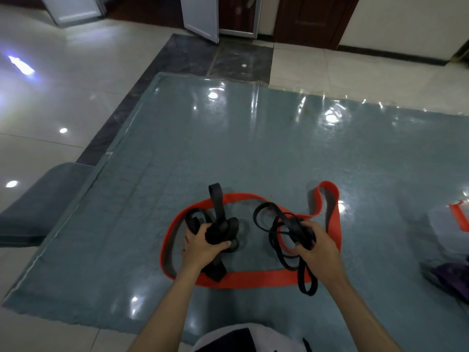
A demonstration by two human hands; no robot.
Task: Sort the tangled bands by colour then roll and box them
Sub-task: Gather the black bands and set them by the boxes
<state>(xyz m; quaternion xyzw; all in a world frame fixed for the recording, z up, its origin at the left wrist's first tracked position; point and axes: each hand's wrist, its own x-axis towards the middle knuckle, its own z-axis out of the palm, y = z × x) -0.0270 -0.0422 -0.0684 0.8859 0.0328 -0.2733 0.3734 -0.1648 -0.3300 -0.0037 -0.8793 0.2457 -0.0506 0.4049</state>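
Observation:
A long red band (253, 280) lies in a wide loop on the blue-grey mat (228, 138). My left hand (200, 246) grips a bunch of wide black bands (220, 224); one loop stands up and another hangs below the fist. My right hand (317, 250) grips a bunch of thin black bands (274, 224), whose loops trail left and down over the red band. Both hands hover just above the red loop.
A clear plastic box (449, 232) with a red band (459, 217) in it sits at the right edge of the mat. A purple bundle (449, 278) lies below it. A grey cushion (43, 201) lies at the left. Glossy tiles surround the mat.

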